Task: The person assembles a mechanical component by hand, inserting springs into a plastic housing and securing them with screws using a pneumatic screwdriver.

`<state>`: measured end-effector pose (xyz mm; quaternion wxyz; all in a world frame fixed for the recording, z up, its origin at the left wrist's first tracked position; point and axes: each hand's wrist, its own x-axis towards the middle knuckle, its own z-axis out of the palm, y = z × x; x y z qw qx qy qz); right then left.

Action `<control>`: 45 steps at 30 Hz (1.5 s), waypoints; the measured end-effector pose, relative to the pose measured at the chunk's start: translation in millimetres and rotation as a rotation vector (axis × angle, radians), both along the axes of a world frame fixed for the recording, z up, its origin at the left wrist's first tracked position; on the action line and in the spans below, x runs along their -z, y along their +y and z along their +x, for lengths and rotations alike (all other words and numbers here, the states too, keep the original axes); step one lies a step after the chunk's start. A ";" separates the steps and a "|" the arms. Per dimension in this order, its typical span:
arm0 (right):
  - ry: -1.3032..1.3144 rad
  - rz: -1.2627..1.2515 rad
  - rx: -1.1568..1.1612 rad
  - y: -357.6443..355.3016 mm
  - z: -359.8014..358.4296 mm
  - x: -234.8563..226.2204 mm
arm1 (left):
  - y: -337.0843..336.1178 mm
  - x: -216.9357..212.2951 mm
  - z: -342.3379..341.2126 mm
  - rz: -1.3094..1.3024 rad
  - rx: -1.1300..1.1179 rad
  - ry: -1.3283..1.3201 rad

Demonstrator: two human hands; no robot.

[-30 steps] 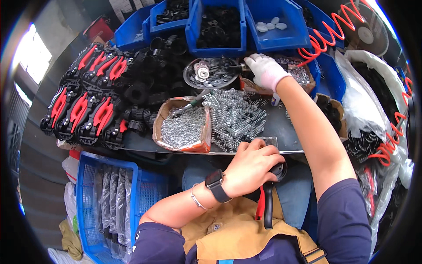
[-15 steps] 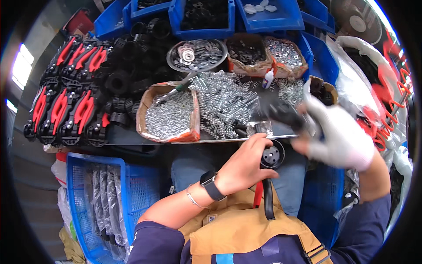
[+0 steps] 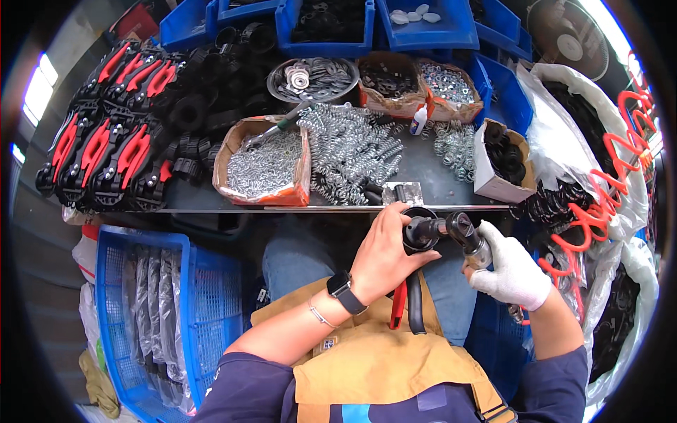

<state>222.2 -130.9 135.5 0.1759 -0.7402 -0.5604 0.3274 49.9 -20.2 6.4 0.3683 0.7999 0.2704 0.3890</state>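
Note:
My bare left hand (image 3: pixel 384 254) is closed round a black part with a cup-shaped round end. Below it hang the part's black handle (image 3: pixel 415 310) and red lever (image 3: pixel 398 307). In my right hand (image 3: pixel 518 271), which wears a white glove, is an air ratchet wrench (image 3: pixel 462 229) with a black head and metal body. Its socket end reaches into the round cup, mostly covering what lies inside. Both hands are just in front of the bench edge, over my lap.
Loose springs (image 3: pixel 349 151) are heaped on the bench (image 3: pixel 430 166), beside a box of small metal parts (image 3: pixel 264 162). Black-and-red assemblies (image 3: pixel 95 155) stand at the left. A red coiled hose (image 3: pixel 589 218) hangs at the right. Below left is a blue basket (image 3: pixel 185 282).
My right hand came down and left from over the bench's right side, bringing the ratchet wrench to the cup. My left hand has shifted slightly left and keeps its hold.

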 end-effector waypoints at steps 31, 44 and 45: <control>-0.246 -0.331 -0.029 57.5 -10.3 -19.8 | -12.8 37.9 37.8 0.021 -0.194 -0.576; -0.325 -0.270 -0.294 67.4 27.4 -17.1 | 15.6 50.4 19.2 -0.011 0.288 -0.609; -0.308 -0.259 -0.290 64.5 26.5 -19.6 | 17.6 45.8 15.2 -0.130 0.330 -0.568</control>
